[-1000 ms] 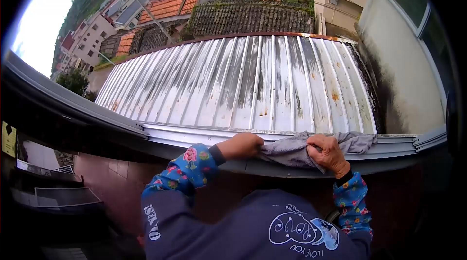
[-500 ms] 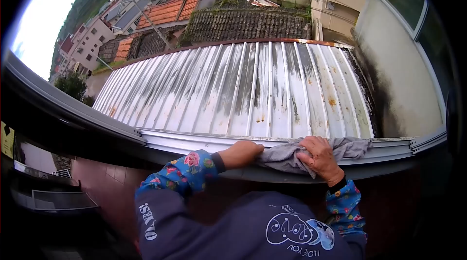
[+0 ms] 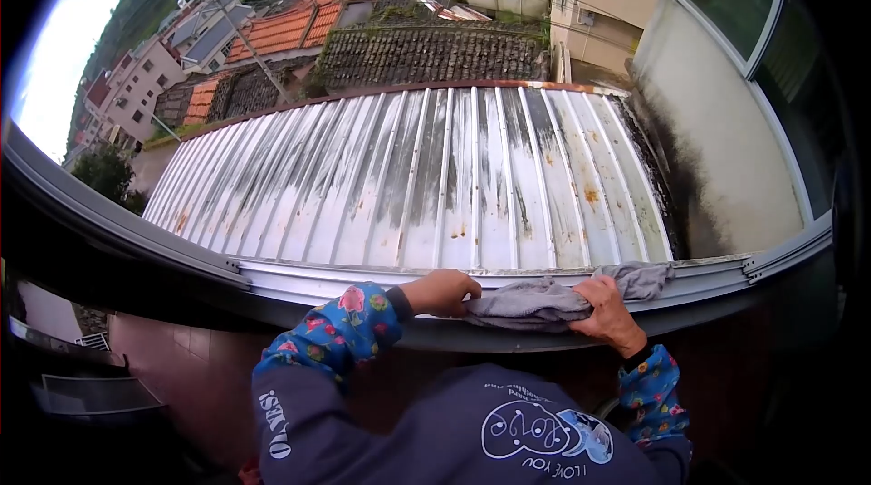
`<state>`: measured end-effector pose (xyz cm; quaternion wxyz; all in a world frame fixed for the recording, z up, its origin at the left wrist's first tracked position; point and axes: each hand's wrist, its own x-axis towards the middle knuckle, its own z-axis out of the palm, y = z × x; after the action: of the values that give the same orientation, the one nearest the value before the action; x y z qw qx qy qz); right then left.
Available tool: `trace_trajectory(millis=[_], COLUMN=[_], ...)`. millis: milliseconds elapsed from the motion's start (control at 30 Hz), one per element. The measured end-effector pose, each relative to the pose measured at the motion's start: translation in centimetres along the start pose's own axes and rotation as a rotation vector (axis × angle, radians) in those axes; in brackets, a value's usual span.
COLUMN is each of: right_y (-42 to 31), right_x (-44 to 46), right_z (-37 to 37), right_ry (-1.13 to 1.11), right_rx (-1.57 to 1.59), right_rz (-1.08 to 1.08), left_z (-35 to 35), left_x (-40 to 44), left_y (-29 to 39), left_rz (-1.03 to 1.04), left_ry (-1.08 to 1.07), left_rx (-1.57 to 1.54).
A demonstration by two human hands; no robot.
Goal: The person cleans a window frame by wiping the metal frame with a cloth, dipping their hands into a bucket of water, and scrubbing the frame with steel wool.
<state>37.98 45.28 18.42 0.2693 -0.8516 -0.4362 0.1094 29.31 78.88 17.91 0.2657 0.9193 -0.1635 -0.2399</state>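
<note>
A crumpled grey cloth (image 3: 531,304) lies along the metal window track (image 3: 299,282), part of it hanging over the inner edge. My left hand (image 3: 442,293) is closed on the cloth's left end, with its fingers curled. Further right, my right hand (image 3: 610,314) grips the cloth near its middle, thumb and fingers wrapped round it. Beyond this hand the cloth's right end (image 3: 644,280) rests bunched on the track.
Outside lies a ribbed metal roof (image 3: 408,181) with rust stains. A stained wall (image 3: 726,122) with a window stands at the right. Tiled roofs (image 3: 435,57) are beyond. Inside, a reddish floor (image 3: 190,367) shows below the sill.
The right hand went from a spread pose over the cloth to a closed grip around it. The view has shifted, so the roof and buildings appear further left.
</note>
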Motion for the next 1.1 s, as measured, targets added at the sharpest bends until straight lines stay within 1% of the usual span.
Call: trace_trajectory(millis=[100, 200, 233, 333, 433, 467, 533, 567, 600, 700, 733, 767, 800, 833, 867, 933, 1033, 1100], right_y=[-1.4, -5.2, -6.5, -7.0, -8.0, -8.3, -8.2, -8.1, -7.9, -7.5, -7.5, -6.9, -6.9, -7.2, -7.4, -6.3, -6.5, -6.3], right_x=[0.7, 3.0, 3.8, 5.1, 6.1, 6.3, 6.7, 6.8, 6.8, 6.5, 6.4, 6.2, 6.2, 6.2, 6.1, 5.8, 5.6, 5.3], right_z=[-0.1, -1.7, -2.4, -0.4, 1.1, 1.5, 2.2, 2.4, 2.4, 2.4, 2.2, 2.6, 2.4, 1.9, 1.9, 3.1, 3.0, 2.6], right_ry=[0.132, 0.162, 0.123, 0.135, 0.057, 0.035, 0.029, 0.028, 0.035, 0.021, -0.009, 0.046, 0.003, -0.046, -0.039, 0.051, 0.138, 0.116], right_rx=[0.085, 0.213, 0.181, 0.201, 0.176, 0.179, 0.150, 0.134, 0.147, 0.183, 0.194, 0.222, 0.227, 0.225, 0.214, 0.235, 0.262, 0.253], right_rz=[0.013, 0.047, 0.014, -0.133, -0.188, -0.201, -0.214, -0.218, -0.214, -0.159, -0.110, -0.158, -0.121, -0.082, -0.055, -0.116, -0.155, -0.138], left_z=[0.2, 0.1, -0.2, -1.4, -2.0, -1.9, -2.3, -2.7, -3.4, -3.6, -3.3, -3.0, -2.2, -1.9, -3.3, -2.9, -3.2, -2.9], left_x=[0.0, -0.7, -1.2, -3.7, -5.9, -6.3, -6.5, -6.4, -6.5, -6.1, -5.5, -5.1, -4.6, -4.6, -4.9, -4.9, -5.4, -5.4], left_y=[0.0, -0.2, -0.3, -1.2, -2.0, -2.3, -2.7, -2.9, -3.0, -3.3, -3.5, -3.8, -4.8, -5.0, -3.8, -4.9, -4.5, -4.6], left_rz=[0.036, 0.062, 0.051, 0.008, -0.012, -0.012, -0.003, 0.024, -0.011, -0.022, -0.008, 0.039, 0.129, 0.153, 0.082, 0.104, 0.073, 0.086], left_ry=[0.039, 0.055, 0.044, 0.022, 0.039, 0.026, 0.000, -0.037, -0.101, -0.096, -0.112, -0.105, -0.066, -0.034, -0.122, -0.111, -0.122, -0.094], left_rx=[0.034, 0.044, 0.061, 0.100, 0.115, 0.070, -0.019, -0.048, -0.071, -0.135, -0.093, -0.069, -0.005, 0.039, -0.022, -0.019, -0.088, -0.141])
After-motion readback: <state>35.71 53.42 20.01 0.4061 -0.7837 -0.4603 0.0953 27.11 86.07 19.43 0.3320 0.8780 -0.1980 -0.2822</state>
